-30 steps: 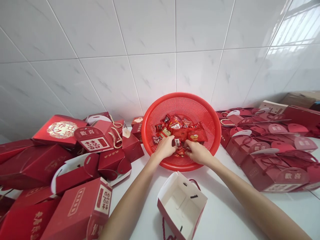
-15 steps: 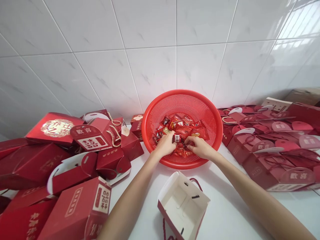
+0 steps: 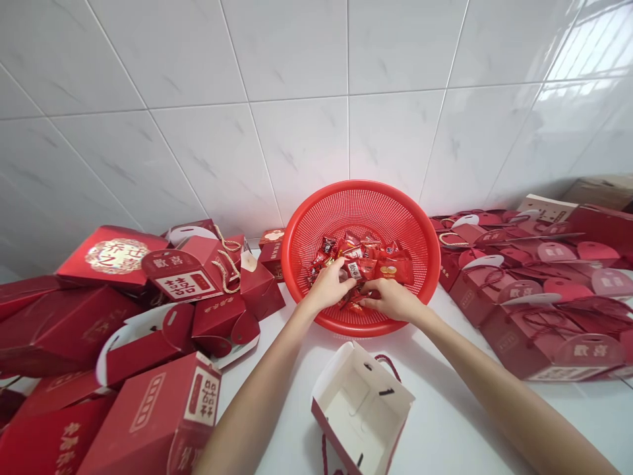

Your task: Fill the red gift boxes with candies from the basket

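A red plastic colander [image 3: 302,241] holds a pile of small wrapped snacks, mostly in red wrappers, and both of my hands reach into it. My left hand [image 3: 328,287] is on the left side of the pile, thumb and fingers closed about a wrapped candy [image 3: 353,269] with a white label. On the right, my right hand [image 3: 391,298] has its fingers curled down among the wrappers; what the fingertips hold is hidden. A red packet with round yellow pictures [image 3: 394,269] lies just beyond it. Below the colander, an open gift box [image 3: 363,402] shows its bare white inside.
Red gift boxes [image 3: 153,409] are heaped on the left, some with rope handles. Rows of folded-top red boxes [image 3: 534,330] stand on the right. A white tiled wall [image 3: 297,132] rises behind the white tabletop [image 3: 281,409].
My hands have shifted slightly within the pile, and my right fingers sit a little lower. Several wrappers have moved; the packet with yellow pictures shows more. The open gift box stays put.
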`<state>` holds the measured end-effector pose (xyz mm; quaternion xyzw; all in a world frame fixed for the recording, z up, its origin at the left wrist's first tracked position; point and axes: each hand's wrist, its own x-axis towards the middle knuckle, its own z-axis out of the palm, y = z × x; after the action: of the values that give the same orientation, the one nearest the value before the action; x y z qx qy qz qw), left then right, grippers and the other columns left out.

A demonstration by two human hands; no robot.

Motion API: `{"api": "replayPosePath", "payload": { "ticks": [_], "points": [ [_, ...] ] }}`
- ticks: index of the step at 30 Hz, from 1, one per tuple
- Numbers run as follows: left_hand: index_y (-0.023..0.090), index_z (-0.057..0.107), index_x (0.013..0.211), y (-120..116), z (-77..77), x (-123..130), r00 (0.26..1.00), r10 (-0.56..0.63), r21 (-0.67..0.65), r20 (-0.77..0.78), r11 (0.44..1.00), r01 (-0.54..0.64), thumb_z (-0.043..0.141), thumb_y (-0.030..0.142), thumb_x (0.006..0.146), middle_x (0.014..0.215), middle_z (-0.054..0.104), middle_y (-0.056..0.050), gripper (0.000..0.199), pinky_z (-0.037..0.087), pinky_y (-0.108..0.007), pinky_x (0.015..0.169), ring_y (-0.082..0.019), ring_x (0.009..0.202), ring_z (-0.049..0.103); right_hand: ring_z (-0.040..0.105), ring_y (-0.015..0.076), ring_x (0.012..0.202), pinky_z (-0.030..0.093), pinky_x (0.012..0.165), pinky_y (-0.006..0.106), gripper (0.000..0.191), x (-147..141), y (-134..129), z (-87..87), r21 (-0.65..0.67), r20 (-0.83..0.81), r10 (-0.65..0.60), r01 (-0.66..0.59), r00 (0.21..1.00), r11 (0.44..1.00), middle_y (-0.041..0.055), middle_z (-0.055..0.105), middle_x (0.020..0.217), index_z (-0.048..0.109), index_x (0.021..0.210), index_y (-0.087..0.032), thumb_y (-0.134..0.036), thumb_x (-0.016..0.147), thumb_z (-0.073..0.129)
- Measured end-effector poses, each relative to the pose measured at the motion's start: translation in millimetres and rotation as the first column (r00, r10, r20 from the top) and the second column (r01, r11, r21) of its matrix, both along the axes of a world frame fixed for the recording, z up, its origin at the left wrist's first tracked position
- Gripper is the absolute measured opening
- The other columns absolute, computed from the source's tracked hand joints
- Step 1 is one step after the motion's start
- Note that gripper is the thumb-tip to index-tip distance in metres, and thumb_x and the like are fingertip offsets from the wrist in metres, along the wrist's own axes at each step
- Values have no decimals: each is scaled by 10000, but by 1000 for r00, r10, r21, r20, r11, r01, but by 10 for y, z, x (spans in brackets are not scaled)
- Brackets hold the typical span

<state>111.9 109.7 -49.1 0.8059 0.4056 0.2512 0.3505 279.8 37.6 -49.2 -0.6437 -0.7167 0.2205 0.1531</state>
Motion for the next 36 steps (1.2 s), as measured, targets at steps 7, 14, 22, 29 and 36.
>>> {"api": "replayPosePath", "payload": {
  "ticks": [7, 14, 22, 29, 36],
  "points": [
    [198, 508, 1331, -2, 19, -17, 996, -70, -41, -53, 997, 68, 499, 22, 782, 1001, 747, -46, 576, 532, -277, 861, -178, 950, 702, 574, 152, 679, 348, 617, 251, 261, 42, 36, -13, 73, -68, -30, 35, 997, 997, 12, 648, 721, 649, 758, -192, -334, 941, 529],
    [226, 475, 1382, -9, -12, 19, 980, -78, 65, -183, 994, 92, 616, 46, 690, 899, 722, 0, 729, 523, -259, 797, -183, 876, 696, 492, 134, 604, 320, 571, 242, 313, 104, 90, -39, 125, -116, -141, 155, 983, 980, -11, 525, 610, 511, 633, -194, -309, 923, 504],
    [258, 399, 1450, -141, 123, 26, 913, 55, 189, -404, 982, 25, 671, 223, 734, 977, 736, -41, 767, 497, -322, 766, -289, 966, 692, 554, 166, 690, 330, 629, 255, 279, 109, 120, -35, 172, -72, -254, 263, 965, 949, 31, 617, 721, 530, 694, -203, -301, 949, 478],
    [278, 244, 1544, -186, 173, 44, 887, 43, 143, -460, 989, 26, 703, 352, 758, 1023, 727, -68, 913, 478, -321, 726, -314, 940, 695, 580, 173, 721, 330, 629, 253, 293, 94, 114, -1, 173, -116, -292, 308, 949, 935, 36, 623, 734, 510, 690, -204, -307, 963, 482],
    [238, 143, 1582, -168, 150, 5, 897, -25, 80, -441, 995, 67, 744, 293, 717, 933, 704, -49, 1055, 463, -295, 706, -278, 865, 686, 562, 158, 653, 316, 598, 254, 336, 63, 92, 38, 202, -165, -258, 289, 952, 936, 21, 598, 674, 442, 644, -215, -334, 955, 482]
  ]
}}
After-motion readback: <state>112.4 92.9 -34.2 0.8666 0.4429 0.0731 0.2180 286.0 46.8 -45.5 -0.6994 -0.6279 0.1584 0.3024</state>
